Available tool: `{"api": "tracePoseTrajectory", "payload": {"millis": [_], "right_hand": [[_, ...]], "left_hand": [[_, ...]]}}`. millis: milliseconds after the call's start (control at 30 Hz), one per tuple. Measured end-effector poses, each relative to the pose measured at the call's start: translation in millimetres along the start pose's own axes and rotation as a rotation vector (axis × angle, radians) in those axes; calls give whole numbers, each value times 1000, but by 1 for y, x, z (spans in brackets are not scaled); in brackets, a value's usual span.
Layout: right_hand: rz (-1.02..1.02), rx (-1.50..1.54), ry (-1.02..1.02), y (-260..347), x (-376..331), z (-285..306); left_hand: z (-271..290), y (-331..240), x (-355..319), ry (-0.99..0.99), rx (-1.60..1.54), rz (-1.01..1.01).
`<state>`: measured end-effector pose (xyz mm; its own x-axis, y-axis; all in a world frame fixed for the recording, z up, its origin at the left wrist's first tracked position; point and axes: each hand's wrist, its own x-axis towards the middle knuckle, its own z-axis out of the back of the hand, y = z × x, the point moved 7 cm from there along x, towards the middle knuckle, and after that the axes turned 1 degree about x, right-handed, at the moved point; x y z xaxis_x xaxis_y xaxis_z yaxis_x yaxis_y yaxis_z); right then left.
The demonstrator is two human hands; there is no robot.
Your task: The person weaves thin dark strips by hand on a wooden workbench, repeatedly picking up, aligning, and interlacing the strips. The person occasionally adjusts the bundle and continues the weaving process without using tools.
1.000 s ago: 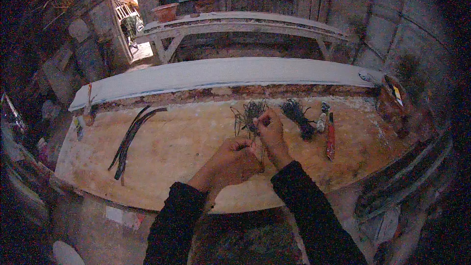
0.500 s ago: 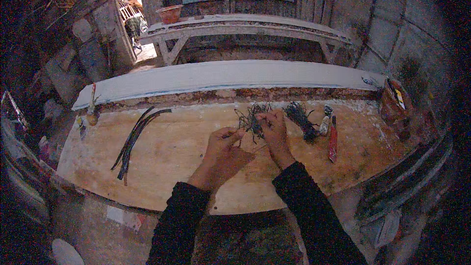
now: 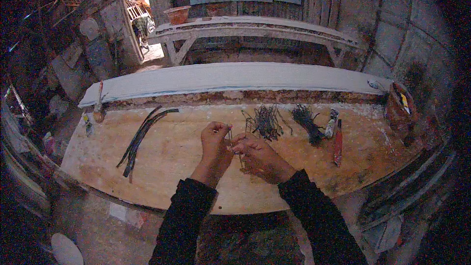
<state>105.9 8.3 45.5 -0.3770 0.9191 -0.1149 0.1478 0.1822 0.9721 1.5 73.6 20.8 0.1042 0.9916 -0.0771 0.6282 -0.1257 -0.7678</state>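
"Two bare hands, one strand. Who has what over the table (image 3: 171, 181)?"

"The left hand (image 3: 214, 142) pinches the thin strand (image 3: 230, 136) near its upper end, thumb against fingertips. The right hand (image 3: 262, 157), just beside it and slightly lower, has its fingers bent nearly closed around the same piece."

"How firm is the grip?"

"Both hands are drawn down to small pinches on the strand. How hard they press, I cannot tell."

"And the strand itself?"

"Between the hands, near the middle of the table, its lower part showing below the right fingers. Whether its tip touches the wood, I cannot tell."

"What lies beyond the hands?"

"A loose tangle (image 3: 266, 123) of dark strands, just past the right hand. To its right, a tighter dark bundle (image 3: 306, 122), then a pale tube (image 3: 331, 122) and a red tool (image 3: 338, 145), side by side."

"On the left?"

"Long dark strips (image 3: 143, 140), slanting across the wood, well apart from the left hand."

"And the setting?"

"A white ledge (image 3: 230, 76) runs along the table's far side, with a brown container (image 3: 402, 113) at its right end. Behind it, a terracotta pot (image 3: 177, 15) sits on a bench (image 3: 255, 33), near a bright doorway (image 3: 153, 51)."
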Motion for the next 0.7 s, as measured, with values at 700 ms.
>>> {"api": "tracePoseTrajectory", "payload": {"millis": [700], "right_hand": [[345,-421,-518,0,27,92]], "left_hand": [[-17,24,-13,184,342,151]]}}
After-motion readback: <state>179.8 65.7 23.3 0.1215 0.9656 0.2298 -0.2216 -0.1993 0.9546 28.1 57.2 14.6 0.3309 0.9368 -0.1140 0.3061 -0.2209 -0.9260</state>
